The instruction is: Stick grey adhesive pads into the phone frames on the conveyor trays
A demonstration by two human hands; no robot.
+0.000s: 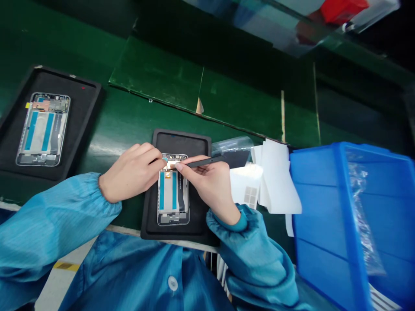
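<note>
An opened phone frame with two blue strips lies in a black tray in front of me. My right hand is closed on a dark, slim tool, whose end points left over the upper part of the phone. From the left, my left hand reaches the phone's upper left edge with its fingers pressed together at a small copper-coloured part. Whether it holds that part or only touches it is hidden by the fingertips.
Another opened phone lies in a second black tray at the left. White papers and clear film lie right of my tray. A blue bin holding clear plastic stands at the right. A raised green ledge runs behind.
</note>
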